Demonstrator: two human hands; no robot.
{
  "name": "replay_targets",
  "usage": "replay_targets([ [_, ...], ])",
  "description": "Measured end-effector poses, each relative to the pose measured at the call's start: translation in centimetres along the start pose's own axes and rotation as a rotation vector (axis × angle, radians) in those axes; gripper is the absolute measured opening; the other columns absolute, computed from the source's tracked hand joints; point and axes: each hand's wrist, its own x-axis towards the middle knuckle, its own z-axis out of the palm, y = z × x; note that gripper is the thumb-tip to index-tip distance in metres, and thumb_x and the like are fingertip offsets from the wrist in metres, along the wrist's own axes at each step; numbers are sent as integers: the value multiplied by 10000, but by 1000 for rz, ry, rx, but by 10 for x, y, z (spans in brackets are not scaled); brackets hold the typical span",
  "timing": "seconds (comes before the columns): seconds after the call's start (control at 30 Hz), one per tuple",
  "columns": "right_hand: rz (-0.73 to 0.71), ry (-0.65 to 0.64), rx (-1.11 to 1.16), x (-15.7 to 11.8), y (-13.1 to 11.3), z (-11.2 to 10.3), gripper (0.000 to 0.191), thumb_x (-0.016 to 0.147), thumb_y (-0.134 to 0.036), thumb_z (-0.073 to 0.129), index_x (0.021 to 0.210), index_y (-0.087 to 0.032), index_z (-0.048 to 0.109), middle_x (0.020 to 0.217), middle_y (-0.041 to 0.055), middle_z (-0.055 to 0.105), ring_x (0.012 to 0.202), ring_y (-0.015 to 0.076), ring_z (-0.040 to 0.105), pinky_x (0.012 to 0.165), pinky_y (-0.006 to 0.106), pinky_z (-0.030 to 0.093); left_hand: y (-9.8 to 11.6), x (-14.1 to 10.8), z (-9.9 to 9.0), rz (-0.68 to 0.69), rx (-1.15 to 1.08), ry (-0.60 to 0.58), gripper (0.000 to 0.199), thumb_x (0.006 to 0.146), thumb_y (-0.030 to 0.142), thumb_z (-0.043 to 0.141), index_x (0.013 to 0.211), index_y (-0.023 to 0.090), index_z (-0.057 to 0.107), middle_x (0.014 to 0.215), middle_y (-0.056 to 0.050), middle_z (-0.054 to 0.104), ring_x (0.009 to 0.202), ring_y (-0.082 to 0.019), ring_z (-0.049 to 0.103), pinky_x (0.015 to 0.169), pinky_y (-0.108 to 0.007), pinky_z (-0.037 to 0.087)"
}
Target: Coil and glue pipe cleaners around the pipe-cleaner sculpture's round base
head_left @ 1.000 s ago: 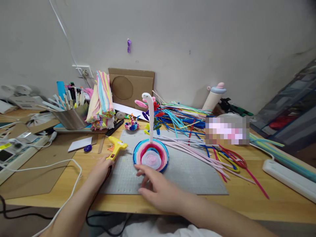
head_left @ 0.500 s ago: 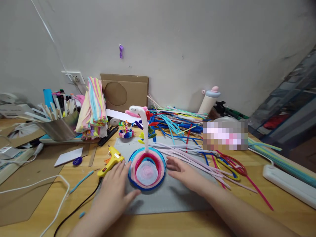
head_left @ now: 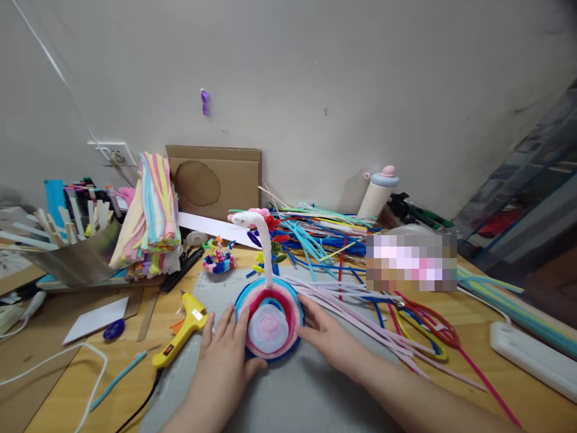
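In front of me on a grey mat (head_left: 288, 397) stands a round pipe-cleaner dish (head_left: 269, 328) coiled in blue, pink and red. A white fuzzy bird-like neck (head_left: 265, 252) rises from its back edge, bent to the left at the top. My left hand (head_left: 228, 346) rests on the dish's left side, thumb at the lower rim and fingers along the edge. Around the right rim my right hand (head_left: 322, 331) curls, thumb on the near side and fingers partly hidden behind. Both hands clasp the dish between them.
A yellow hot glue gun (head_left: 183, 334) lies to the left. Behind are a small pipe-cleaner crown (head_left: 219, 258) and many loose pipe cleaners (head_left: 315, 234). Scissors (head_left: 424, 331) and a white power strip (head_left: 532, 361) lie right. A bottle (head_left: 376, 195) stands against the wall.
My hands have closed in from both sides and now touch the dish's rim. The camera view has shifted a little, tilting the dish's look slightly.
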Motion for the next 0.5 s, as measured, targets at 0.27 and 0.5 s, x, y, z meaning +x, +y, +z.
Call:
replay_targets([
  [0.27,-4,-4,-136,-6,-25,-12,699,740,-375,675,1384,-236,440,1497,88,350,1363,287,328,1097,485,284,7,5,3,57,-37,90,719,704,286,629,1385,193,416,1449,-150,414,1374,-338,297,1113,-579,109],
  [0.5,-176,77,-707,-31,-115,-63,144,844,-299,541,836,-232,668,749,6,667,699,169,603,634,276,464,17,-12,4,260,-502,178,113,817,280,565,882,245,650,840,-49,698,825,-214,638,801,-351,490],
])
